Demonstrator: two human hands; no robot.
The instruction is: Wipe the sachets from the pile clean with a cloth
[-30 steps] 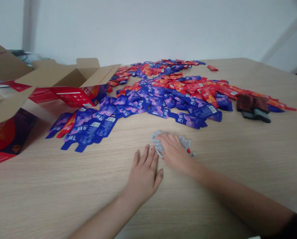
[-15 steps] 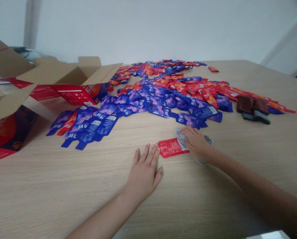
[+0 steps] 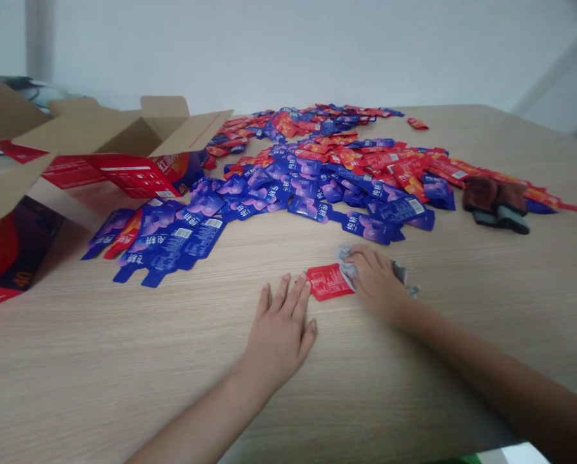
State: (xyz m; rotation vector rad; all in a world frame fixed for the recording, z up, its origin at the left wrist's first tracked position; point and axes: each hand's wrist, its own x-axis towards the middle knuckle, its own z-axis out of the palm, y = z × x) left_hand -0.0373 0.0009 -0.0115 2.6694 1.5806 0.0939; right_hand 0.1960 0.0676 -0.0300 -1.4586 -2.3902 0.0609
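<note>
A red sachet (image 3: 327, 282) with white print lies flat on the wooden table (image 3: 124, 367). The fingertips of my left hand (image 3: 281, 322) press on its left end, the fingers stretched out and the palm down. My right hand (image 3: 380, 282) presses a crumpled grey cloth (image 3: 345, 264) onto the sachet's right part, which cloth and hand cover. Behind my hands spreads a heap of blue sachets (image 3: 302, 187) and red sachets (image 3: 385, 166).
Open cardboard boxes (image 3: 138, 177) stand at the left, flaps up. A brown-and-grey fabric item (image 3: 495, 203), perhaps gloves, lies right of the heap. One lone red sachet (image 3: 418, 123) is at the back, near the wall (image 3: 288, 51).
My right hand and the cloth have shifted slightly left over the red sachet, so less of it shows. My left hand stays at its left end. The camera view has tilted a little.
</note>
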